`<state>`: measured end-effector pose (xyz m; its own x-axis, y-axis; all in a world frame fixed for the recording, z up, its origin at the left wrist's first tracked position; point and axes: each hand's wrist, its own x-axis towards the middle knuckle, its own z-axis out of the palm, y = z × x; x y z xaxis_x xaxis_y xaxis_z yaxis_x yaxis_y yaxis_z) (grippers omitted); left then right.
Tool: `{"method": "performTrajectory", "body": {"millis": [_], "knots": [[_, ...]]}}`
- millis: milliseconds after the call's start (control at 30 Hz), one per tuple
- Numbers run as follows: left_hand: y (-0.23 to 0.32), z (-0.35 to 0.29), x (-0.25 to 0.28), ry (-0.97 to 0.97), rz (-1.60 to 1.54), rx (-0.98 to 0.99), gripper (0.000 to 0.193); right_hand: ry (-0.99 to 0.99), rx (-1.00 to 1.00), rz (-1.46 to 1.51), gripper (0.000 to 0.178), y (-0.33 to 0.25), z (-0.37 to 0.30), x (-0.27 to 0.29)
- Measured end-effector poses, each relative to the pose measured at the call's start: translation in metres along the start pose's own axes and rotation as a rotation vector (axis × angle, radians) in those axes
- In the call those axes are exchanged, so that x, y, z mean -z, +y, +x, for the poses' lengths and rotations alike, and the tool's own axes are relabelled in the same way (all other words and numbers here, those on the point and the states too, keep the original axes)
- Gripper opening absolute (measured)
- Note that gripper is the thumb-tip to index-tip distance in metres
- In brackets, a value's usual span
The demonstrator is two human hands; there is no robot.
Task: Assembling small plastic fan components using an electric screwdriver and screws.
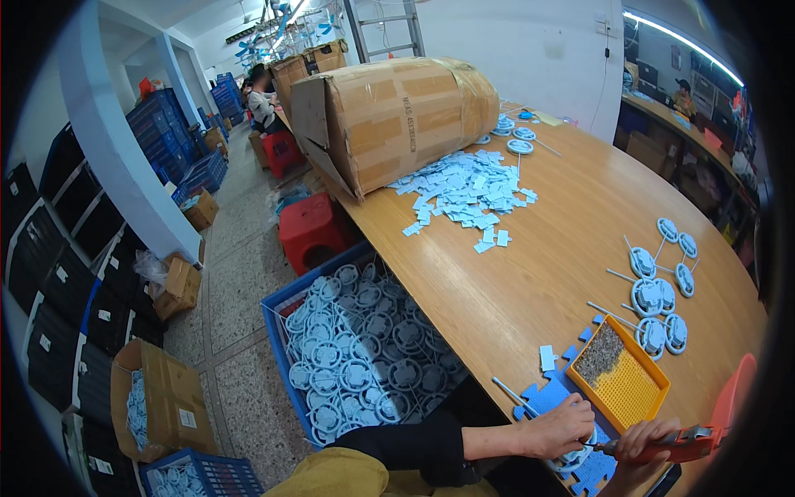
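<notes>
One red driver (pixel 690 445) is clasped in right hand (pixel 650 441); left hand (pixel 561 427) covers blue part (pixel 571 460), grip unclear. Screwing seems underway, next needing steadiness.

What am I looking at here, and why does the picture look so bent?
There is no robot: these are a person's two bare hands. The one picture comes from a wide fisheye camera worn on the head, looking down, so straight edges curve toward the rim. The right hand grips a red tool, apparently a power screwdriver. The left hand is over a round light-blue part at a blue mat; its grip is partly hidden. On the wooden table are a yellow tray of tiny greyish pieces, other round parts, light-blue tabs and a large cardboard box.
</notes>
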<state>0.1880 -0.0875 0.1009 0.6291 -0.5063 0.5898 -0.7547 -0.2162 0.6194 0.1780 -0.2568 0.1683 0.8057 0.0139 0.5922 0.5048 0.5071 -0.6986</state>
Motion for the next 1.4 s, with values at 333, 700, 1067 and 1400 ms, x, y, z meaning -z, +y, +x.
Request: {"method": "performTrajectory", "body": {"millis": [333, 700, 1067, 1400], "knots": [[0.016, -0.005, -0.026, 0.187, 0.310, -0.041, 0.015, 0.035, -0.040, -0.044, 0.043, -0.015, -0.013, 0.012], [0.017, -0.008, -0.013, -0.106, 0.302, 0.255, 0.066, -0.001, -0.092, -0.188, 0.043, 0.004, 0.002, 0.036], [0.015, -0.006, -0.023, -0.148, 0.348, 0.278, 0.071, 0.127, -0.095, -0.060, 0.035, 0.022, 0.002, 0.042], [0.012, -0.005, -0.022, -0.166, 0.332, 0.301, 0.071, 0.163, -0.190, -0.126, 0.030, 0.029, 0.003, 0.039]]}}
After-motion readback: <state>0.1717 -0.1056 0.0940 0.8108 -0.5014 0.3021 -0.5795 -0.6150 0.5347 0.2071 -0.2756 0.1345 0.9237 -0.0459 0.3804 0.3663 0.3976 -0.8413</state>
